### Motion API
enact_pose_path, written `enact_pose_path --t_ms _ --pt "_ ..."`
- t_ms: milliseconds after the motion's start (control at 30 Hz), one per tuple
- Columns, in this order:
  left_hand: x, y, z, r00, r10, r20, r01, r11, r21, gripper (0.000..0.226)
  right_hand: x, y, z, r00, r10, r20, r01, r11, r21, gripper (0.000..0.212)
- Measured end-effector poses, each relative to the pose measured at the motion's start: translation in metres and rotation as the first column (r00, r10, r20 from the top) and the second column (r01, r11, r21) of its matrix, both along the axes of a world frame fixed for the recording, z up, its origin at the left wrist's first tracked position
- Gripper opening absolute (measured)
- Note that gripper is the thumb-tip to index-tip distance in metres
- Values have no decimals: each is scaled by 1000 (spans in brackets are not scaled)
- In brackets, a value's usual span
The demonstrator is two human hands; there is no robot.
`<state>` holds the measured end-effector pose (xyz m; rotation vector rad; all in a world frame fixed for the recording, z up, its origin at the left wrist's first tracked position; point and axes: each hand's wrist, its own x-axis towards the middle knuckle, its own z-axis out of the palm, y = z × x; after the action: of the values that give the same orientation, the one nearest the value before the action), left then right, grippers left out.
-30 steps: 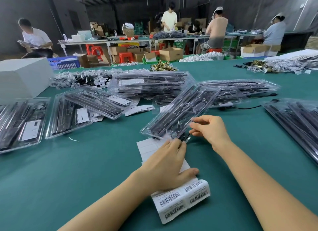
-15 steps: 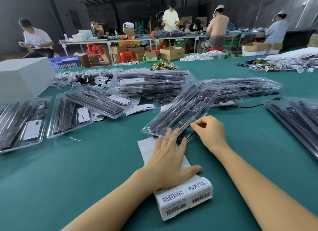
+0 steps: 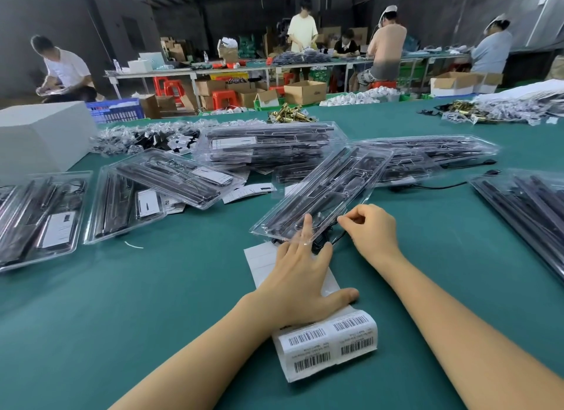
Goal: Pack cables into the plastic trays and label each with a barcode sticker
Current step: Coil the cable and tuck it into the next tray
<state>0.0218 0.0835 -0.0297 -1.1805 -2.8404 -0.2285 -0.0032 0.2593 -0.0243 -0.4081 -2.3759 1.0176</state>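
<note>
1. Head view: a person works at a green surface (image 3: 158,312), both bare forearms reaching forward over it.
2. Head view: the left hand (image 3: 300,280) lies flat with straight, spread fingers, the fingertips slid beneath the near end of a clear plastic tray (image 3: 328,192); one finger shows through the plastic. It grips nothing.
3. Head view: the right hand (image 3: 370,228) has curled fingers and pinches the near right corner of the same tray, just beside a black cable (image 3: 335,238) that pokes out below the tray's edge.
4. Head view: that tray holds dark cable parts and lies at an angle, its far end leaning on a pile of packed trays (image 3: 268,145) in the middle of the surface.
5. Head view: a strip of barcode stickers (image 3: 329,341) lies under the left wrist and palm, its blank backing paper running forward to the tray.
6. Head view: more packed trays (image 3: 42,217) lie at the left and at the right edge (image 3: 525,205); a white box (image 3: 42,134) stands at far left.
7. Head view: other workers (image 3: 303,32) stand or sit at a long table behind, among cardboard cartons (image 3: 305,91) and red stools.
</note>
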Motion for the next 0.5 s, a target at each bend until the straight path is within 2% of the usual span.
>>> enact_pose_path --t_ms 167,233,300,433,500 --pt "-2 0 1 1000 -24 10 25 999 -47 93 -2 -11 3 990 -140 15 140 989 -56 23" --pt "-3 0 1 999 -35 -3 35 998 -49 94 -1 -15 3 984 -176 -1 176 984 -18 26" --pt "-4 0 2 999 -46 -26 44 998 -50 94 -1 -17 3 983 -183 -7 183 979 85 31" --pt "-6 0 3 998 -53 -34 51 997 -64 94 1 -11 4 997 -55 61 39 971 238 42" --pt "-6 0 1 998 -59 -39 56 996 -65 94 2 -1 10 982 85 169 -126 960 249 31"
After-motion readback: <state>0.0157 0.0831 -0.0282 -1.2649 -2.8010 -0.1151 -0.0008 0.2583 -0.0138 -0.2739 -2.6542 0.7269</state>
